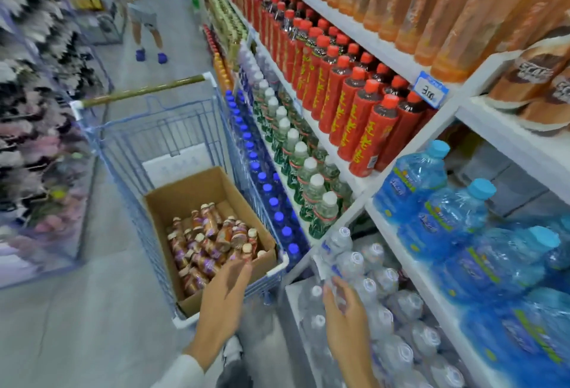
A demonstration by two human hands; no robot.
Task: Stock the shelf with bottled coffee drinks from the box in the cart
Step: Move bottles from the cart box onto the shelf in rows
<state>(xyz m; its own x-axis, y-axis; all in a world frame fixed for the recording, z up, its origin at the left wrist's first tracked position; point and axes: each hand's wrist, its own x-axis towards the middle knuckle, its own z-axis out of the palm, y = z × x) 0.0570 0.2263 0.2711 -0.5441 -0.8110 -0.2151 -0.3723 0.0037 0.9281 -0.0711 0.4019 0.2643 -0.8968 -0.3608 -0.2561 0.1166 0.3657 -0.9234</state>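
Observation:
A brown cardboard box [185, 196] sits inside the blue wire cart [160, 141]. Several small bottled coffee drinks [212, 242] with cream caps and orange-purple labels lie loose in it. My left hand [222, 301] reaches over the near edge of the box, fingers straight, holding nothing. My right hand [345, 323] hovers lower right in front of the clear water bottles [379, 289] on the bottom shelf, fingers relaxed and empty. The shelf unit [385, 178] runs along the right side. Brown coffee-labelled bottles [536, 79] lie on an upper right shelf.
Red-capped tea bottles [354, 104], green bottles [302, 165], blue-capped bottles [265, 184] and large blue water jugs [447, 221] fill the shelves. A person [138, 2] stands down the aisle beyond the cart. Hanging goods [37, 110] line the left side.

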